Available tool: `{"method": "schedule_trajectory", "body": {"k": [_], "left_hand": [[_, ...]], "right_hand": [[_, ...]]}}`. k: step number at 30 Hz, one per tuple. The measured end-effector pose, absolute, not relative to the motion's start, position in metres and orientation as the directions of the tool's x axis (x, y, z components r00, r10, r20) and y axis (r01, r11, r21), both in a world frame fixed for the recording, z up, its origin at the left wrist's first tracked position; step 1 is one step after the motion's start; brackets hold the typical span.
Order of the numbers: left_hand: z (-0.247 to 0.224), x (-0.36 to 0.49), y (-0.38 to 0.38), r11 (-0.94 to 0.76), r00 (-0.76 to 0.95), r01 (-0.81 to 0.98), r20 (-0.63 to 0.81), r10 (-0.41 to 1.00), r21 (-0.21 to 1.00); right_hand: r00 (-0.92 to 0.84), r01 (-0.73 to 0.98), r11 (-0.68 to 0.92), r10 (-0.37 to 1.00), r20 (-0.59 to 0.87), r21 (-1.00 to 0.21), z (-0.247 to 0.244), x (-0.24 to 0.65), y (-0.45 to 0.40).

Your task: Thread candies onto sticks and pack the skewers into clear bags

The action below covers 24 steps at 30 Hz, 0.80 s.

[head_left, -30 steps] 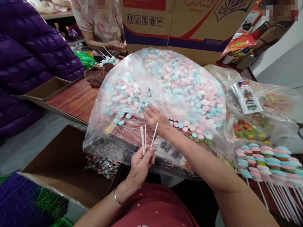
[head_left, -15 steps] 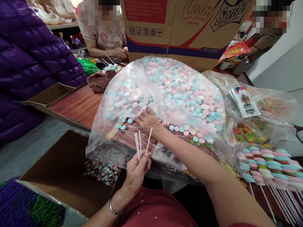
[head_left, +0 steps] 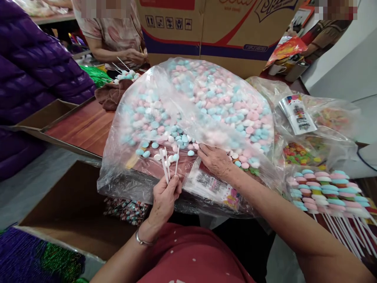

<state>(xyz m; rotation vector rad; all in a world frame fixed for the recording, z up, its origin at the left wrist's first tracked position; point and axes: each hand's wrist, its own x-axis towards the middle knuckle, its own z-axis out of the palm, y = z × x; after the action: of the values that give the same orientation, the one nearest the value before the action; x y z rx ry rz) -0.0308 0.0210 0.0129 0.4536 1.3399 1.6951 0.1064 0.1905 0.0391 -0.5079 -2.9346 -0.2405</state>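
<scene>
My left hand (head_left: 166, 194) is closed round a few white lollipop sticks (head_left: 164, 167), which point upward from thumb and fingers. Just beyond them lie loose blue, white and pink marshmallows (head_left: 179, 136), spilling from the mouth of a big clear plastic bag (head_left: 147, 90) full of the same sweets. My right hand (head_left: 215, 160) rests low at the bag's opening, palm down, its fingers reaching to the edge of the marshmallows. Those fingertips are partly hidden, and I see nothing held in them. Printed plastic pouches (head_left: 212, 186) lie under the film by my right wrist.
Finished marshmallow skewers (head_left: 330, 192) are stacked at the right, near bags of gummy rings (head_left: 300, 153). A large carton (head_left: 203, 39) stands behind the bag. An open cardboard box (head_left: 64, 204) sits lower left. A co-worker's hands (head_left: 134, 58) are at the far left.
My right hand has moved right and slightly nearer, and more loose marshmallows now show at the bag's mouth. My left hand still holds the sticks. The whole view has shifted a little.
</scene>
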Motion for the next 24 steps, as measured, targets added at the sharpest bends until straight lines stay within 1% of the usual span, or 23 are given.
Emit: {"method": "schedule_trajectory", "body": {"k": [3, 5, 7, 10, 13, 14, 16, 19, 21, 24], "left_hand": [[0.018, -0.033, 0.026, -0.030, -0.559, -0.435, -0.244, 0.792, 0.900], [0.022, -0.035, 0.027, -0.083, -0.619, -0.431, -0.227, 0.752, 0.899], [0.026, -0.037, 0.027, -0.137, -0.673, -0.410, -0.197, 0.713, 0.902], [0.031, -0.037, 0.023, -0.189, -0.705, -0.370, -0.142, 0.695, 0.910], [0.035, -0.034, 0.017, -0.215, -0.724, -0.327, -0.097, 0.683, 0.920], [0.036, -0.034, 0.016, -0.219, -0.730, -0.313, -0.087, 0.678, 0.924], [0.037, -0.034, 0.013, -0.222, -0.735, -0.293, -0.071, 0.674, 0.930], [0.035, -0.035, 0.013, -0.210, -0.726, -0.299, -0.079, 0.683, 0.931], [0.032, -0.035, 0.013, -0.190, -0.715, -0.313, -0.099, 0.692, 0.931], [0.027, -0.030, 0.015, -0.141, -0.680, -0.333, -0.134, 0.720, 0.932]], "right_hand": [[-0.917, 0.383, 0.913, 0.358, 0.177, 0.138, 0.048, 0.115, 0.182], [-0.892, 0.440, 0.884, 0.411, 0.187, 0.159, 0.055, 0.113, 0.174], [-0.882, 0.459, 0.872, 0.425, 0.202, 0.170, 0.060, 0.102, 0.166], [-0.911, 0.380, 0.918, 0.349, 0.220, 0.115, 0.061, 0.068, 0.151], [-0.939, 0.220, 0.975, 0.202, 0.278, 0.037, 0.051, 0.021, 0.139], [-0.937, 0.200, 0.979, 0.182, 0.297, 0.031, 0.046, 0.006, 0.138], [-0.940, 0.189, 0.981, 0.168, 0.297, 0.042, 0.035, -0.016, 0.140], [-0.959, 0.183, 0.981, 0.165, 0.232, 0.059, 0.023, -0.024, 0.148], [-0.966, 0.173, 0.983, 0.155, 0.208, 0.070, 0.019, -0.012, 0.155], [-0.963, 0.170, 0.982, 0.150, 0.222, 0.077, 0.017, 0.026, 0.162]]}}
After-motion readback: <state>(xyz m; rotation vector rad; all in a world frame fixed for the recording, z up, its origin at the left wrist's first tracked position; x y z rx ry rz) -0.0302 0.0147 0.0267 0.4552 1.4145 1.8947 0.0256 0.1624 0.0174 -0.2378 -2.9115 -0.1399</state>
